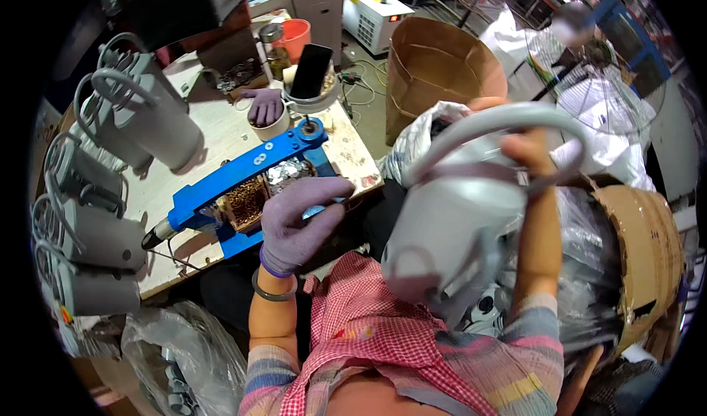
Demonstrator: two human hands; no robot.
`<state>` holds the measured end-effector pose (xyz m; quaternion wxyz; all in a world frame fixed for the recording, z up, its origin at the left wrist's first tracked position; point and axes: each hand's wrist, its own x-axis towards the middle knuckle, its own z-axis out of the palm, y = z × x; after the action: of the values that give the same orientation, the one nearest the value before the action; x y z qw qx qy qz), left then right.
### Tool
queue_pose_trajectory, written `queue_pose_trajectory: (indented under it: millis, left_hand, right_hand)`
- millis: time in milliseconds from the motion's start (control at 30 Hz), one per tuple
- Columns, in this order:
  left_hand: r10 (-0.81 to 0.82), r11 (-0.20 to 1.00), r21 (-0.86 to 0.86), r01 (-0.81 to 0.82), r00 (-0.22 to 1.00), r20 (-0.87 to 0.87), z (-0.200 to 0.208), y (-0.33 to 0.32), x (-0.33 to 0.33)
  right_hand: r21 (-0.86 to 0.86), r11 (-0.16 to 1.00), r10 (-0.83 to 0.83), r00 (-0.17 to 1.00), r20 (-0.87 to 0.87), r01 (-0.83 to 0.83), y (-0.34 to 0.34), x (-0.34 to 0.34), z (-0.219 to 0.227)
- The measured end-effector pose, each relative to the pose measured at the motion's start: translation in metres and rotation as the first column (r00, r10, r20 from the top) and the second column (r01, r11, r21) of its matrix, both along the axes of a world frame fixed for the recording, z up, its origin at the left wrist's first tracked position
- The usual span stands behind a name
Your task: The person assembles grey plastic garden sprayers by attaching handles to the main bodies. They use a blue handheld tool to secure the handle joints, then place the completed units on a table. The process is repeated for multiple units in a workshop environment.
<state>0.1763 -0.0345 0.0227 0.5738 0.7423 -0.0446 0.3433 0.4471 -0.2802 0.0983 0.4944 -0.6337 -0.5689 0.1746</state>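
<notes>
My right hand, bare, is closed on the top of a grey plastic can with a large looped handle. The can hangs tilted in front of my right forearm, its lower part smeared by motion. In a purple glove, my left hand has its thumb and fingers apart and appears to hold nothing. It is just in front of a blue bench fixture. One tray of that fixture holds small brass-coloured parts, another shiny silver parts.
Several similar grey cans stand on the left of the white worktable. Behind the fixture are a tub with a purple glove, a phone and a red cup. A large brown bag and a cardboard box stand at right.
</notes>
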Motion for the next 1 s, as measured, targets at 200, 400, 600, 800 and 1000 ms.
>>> queue_pose_trajectory:
  millis: [200, 400, 600, 800, 1000]
  left_hand:
    - [0.3, 0.818, 0.498, -0.288, 0.952, 0.058, -0.002, -0.039, 0.001]
    - [0.082, 0.96, -0.28, 0.005, 0.951, 0.297, -0.041, 0.019, 0.005]
    - [-0.37, 0.913, 0.045, 0.406, 0.867, -0.334, -0.002, -0.04, 0.048]
    - [-0.133, 0.848, 0.36, 0.388, 0.815, -0.565, 0.017, -0.016, 0.041]
    - [-0.168, 0.829, 0.341, 0.443, 0.779, -0.604, 0.026, -0.04, 0.059]
  right_hand:
    - [0.044, 0.988, 0.124, 0.606, -0.786, -0.145, 0.069, -0.039, -0.12]
    - [0.09, 0.974, 0.215, 0.715, -0.665, -0.209, 0.064, -0.065, -0.107]
    - [0.227, 0.822, -0.268, 0.706, -0.656, 0.523, 0.034, -0.062, -0.132]
    - [-0.134, 0.505, -0.678, 0.488, 0.551, 0.853, -0.196, -0.062, -0.178]
    - [-0.025, 0.274, -0.275, 0.103, 0.956, 0.962, -0.308, 0.071, -0.226]
